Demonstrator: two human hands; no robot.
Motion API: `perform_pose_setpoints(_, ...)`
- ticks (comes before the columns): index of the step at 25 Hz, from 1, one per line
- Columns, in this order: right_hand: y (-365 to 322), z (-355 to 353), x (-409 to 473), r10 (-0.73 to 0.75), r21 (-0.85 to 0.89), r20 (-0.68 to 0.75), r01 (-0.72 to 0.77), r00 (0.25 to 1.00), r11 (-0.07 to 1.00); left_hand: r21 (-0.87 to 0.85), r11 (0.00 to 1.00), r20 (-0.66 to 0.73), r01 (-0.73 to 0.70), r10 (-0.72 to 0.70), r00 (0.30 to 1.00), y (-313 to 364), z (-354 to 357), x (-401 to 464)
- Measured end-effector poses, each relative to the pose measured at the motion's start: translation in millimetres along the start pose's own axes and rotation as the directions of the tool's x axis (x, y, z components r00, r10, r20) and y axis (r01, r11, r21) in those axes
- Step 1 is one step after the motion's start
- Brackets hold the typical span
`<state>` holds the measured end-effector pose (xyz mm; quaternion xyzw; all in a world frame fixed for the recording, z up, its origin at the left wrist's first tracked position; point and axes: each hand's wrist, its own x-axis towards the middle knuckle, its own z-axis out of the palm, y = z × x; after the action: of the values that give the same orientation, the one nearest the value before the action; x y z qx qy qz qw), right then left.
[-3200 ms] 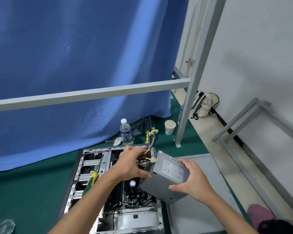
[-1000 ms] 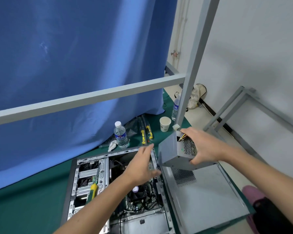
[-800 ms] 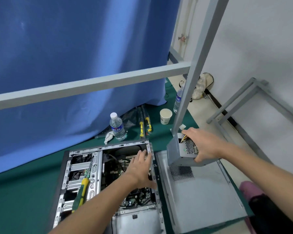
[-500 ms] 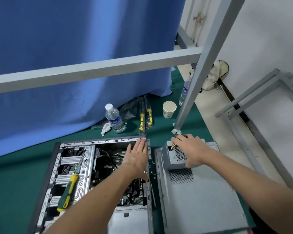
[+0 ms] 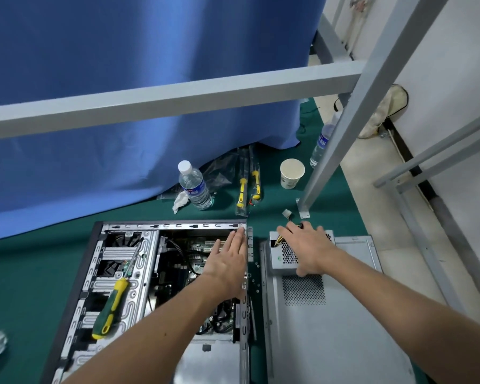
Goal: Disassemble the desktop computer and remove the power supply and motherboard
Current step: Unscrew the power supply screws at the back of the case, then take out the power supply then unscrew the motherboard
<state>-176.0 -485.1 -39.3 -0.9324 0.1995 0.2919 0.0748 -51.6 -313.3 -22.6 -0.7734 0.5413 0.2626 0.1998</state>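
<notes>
Inside the open case [image 5: 100, 275], our flat left hand [image 5: 227, 261] hovers nearest the motherboard [image 5: 197, 261] (right hand [image 5: 308, 250] grips the power supply [image 5: 281, 252]).

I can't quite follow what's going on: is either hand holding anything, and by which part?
The right hand grips the power supply from above, across its top. The left hand lies flat and holds nothing.
</notes>
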Motion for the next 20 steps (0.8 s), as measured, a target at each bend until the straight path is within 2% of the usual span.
perform_pose_setpoints(5,-3,5,-3,0.037,0.053,-0.016,-0.036,0.999,0.998,-0.032,0.999,-0.006,-0.006,0.006,1.0,-3,2,0)
perform_pose_setpoints(7,-14,8,-12,0.051,0.092,-0.064,-0.045,0.997,0.995,-0.053,0.999,-0.013,-0.008,0.007,1.0,-7,4,-2)
perform_pose_setpoints(10,-53,12,-34,0.062,0.196,-0.288,-0.005,0.956,0.981,-0.204,0.979,-0.077,0.006,-0.022,0.997,-13,13,-10)
perform_pose_setpoints(12,-94,19,-51,0.13,0.371,-0.389,0.026,0.912,0.928,-0.284,0.958,-0.199,-0.033,-0.025,0.98,-20,30,-27)
perform_pose_setpoints(15,-152,33,-63,0.242,0.667,-0.254,-0.011,0.936,0.745,-0.315,0.941,-0.398,-0.124,-0.012,0.917,-35,66,-64)
perform_pose_setpoints(17,-180,45,-62,0.305,0.72,-0.16,-0.1,0.939,0.687,-0.37,0.923,-0.501,-0.108,-0.1,0.86,-60,87,-91)
perform_pose_setpoints(20,-206,61,-57,0.403,0.725,-0.142,-0.183,0.904,0.665,-0.445,0.895,-0.56,0.003,-0.281,0.779,-114,118,-118)
